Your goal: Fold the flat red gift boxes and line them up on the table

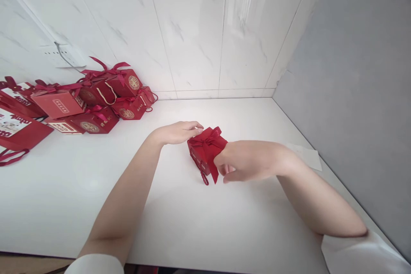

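A small red gift box [198, 151] sits on the white table, tied on top with a red ribbon bow [207, 140]. One ribbon tail and a twisted red cord handle hang down its near side. My left hand [178, 132] is at the box's upper left corner, fingers stretched out and fingertips at its edge. At the right side of the box is my right hand [248, 160], its fingers loosely bent beside the ribbon tail, thumb apart from them. Some of the right fingers are hidden behind the hand, and no grip on the box shows.
Several red gift boxes [99, 120] with ribbons stand piled at the back left, beside red gift bags [32, 135]. White paper [306, 156] lies near the table's right edge. A tiled wall [192, 30] closes the back, a grey panel [353, 94] the right.
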`<move>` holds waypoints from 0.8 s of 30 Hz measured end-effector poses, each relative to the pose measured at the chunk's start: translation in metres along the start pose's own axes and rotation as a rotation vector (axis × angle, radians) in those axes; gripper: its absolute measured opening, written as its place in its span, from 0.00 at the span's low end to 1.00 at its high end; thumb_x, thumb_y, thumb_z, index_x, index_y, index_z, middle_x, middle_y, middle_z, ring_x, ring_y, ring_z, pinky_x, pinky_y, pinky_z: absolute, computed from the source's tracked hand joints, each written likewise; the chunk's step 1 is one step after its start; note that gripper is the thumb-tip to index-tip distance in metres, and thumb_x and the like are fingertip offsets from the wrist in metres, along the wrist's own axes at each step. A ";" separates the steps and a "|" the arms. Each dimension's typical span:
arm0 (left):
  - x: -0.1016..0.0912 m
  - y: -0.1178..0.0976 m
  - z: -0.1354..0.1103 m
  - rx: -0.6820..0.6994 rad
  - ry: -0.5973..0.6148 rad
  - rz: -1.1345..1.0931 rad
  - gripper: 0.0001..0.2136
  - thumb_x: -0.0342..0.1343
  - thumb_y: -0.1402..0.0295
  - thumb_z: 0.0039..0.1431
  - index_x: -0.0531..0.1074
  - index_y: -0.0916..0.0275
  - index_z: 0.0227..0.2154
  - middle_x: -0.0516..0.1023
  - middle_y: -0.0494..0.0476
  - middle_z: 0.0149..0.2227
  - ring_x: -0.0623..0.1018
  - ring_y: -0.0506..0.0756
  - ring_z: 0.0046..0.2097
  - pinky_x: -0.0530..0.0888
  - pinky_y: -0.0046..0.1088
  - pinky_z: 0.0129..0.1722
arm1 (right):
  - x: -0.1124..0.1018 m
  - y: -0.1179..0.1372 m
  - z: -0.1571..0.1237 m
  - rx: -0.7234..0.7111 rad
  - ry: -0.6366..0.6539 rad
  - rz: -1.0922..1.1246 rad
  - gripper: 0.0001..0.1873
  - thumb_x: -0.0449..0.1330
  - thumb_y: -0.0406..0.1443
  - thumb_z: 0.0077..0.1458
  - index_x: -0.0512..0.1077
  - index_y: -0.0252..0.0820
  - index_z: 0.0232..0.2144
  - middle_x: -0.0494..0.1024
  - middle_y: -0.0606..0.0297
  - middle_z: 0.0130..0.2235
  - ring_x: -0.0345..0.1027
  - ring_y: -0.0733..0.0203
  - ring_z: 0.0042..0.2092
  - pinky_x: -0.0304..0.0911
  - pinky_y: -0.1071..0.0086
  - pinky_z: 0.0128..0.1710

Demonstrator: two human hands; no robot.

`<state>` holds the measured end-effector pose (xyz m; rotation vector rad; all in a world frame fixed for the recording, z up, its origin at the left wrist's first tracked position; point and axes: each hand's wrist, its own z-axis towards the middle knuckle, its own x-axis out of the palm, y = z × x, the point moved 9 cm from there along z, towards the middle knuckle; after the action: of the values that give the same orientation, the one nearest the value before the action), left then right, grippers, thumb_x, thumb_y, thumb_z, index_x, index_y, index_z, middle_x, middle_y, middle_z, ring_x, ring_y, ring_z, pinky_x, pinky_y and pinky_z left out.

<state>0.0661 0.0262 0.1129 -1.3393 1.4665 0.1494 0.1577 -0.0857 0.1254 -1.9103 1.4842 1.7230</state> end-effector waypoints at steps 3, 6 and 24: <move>-0.014 0.005 -0.007 -0.029 -0.077 0.004 0.29 0.44 0.43 0.58 0.67 0.54 0.55 0.71 0.58 0.59 0.72 0.61 0.56 0.69 0.36 0.53 | -0.025 -0.013 -0.017 0.034 -0.088 0.087 0.08 0.53 0.32 0.57 0.72 0.43 0.33 0.77 0.64 0.35 0.68 0.62 0.32 0.54 0.71 0.27; -0.016 0.009 -0.011 -0.033 -0.058 0.012 0.32 0.56 0.43 0.50 0.68 0.53 0.56 0.72 0.58 0.58 0.73 0.62 0.56 0.69 0.35 0.51 | -0.045 -0.047 -0.023 0.200 -0.236 0.066 0.11 0.58 0.36 0.55 0.74 0.46 0.42 0.78 0.59 0.42 0.72 0.56 0.37 0.59 0.69 0.28; 0.018 0.077 0.085 0.056 -0.479 -0.592 0.31 0.36 0.44 0.63 0.71 0.65 0.47 0.78 0.65 0.43 0.77 0.59 0.44 0.72 0.35 0.43 | -0.013 -0.175 0.082 -0.313 -0.691 1.371 0.34 0.65 0.47 0.52 0.64 0.47 0.59 0.67 0.57 0.62 0.64 0.49 0.60 0.61 0.55 0.58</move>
<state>0.0628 0.1012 0.0241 -1.5084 0.6391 0.0365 0.2353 0.0631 0.0282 0.0779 2.3757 2.7154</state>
